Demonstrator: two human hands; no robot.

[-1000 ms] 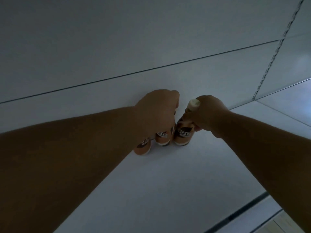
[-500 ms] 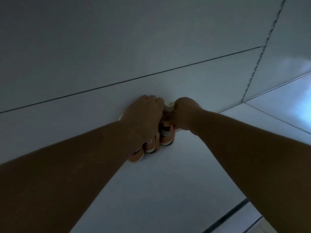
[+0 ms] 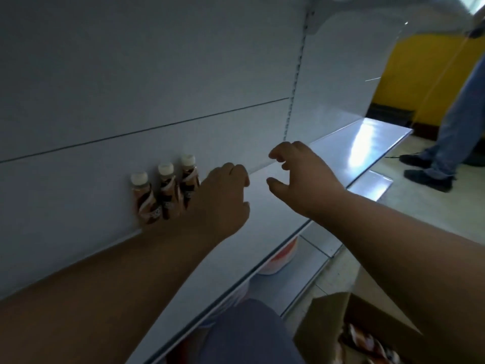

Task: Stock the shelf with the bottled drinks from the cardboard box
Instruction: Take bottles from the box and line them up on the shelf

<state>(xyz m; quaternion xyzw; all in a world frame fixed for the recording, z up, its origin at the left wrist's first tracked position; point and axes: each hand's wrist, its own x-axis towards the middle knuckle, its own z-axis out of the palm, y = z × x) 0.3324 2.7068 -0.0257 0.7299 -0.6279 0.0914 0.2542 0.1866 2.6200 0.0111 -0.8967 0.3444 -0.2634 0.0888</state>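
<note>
Three brown bottled drinks (image 3: 162, 189) with cream caps stand in a row against the back panel of the white shelf (image 3: 265, 232). My left hand (image 3: 221, 195) hovers just right of the row, fingers loosely curled, holding nothing. My right hand (image 3: 296, 176) is further right above the shelf, fingers spread and relaxed, empty. The cardboard box (image 3: 330, 327) sits on the floor at the lower right, with more bottles (image 3: 367, 345) showing inside.
A slotted upright (image 3: 296, 72) divides the back panel. Below the shelf lies a lower shelf with a red and white item (image 3: 282, 258). Another person's legs (image 3: 451, 122) stand on the floor at the far right, before a yellow wall. My knee (image 3: 249, 332) is at the bottom.
Both hands have let go of the bottles and drawn back to the right. The three bottles now stand alone at the back. The view has swung down and right, revealing the box.
</note>
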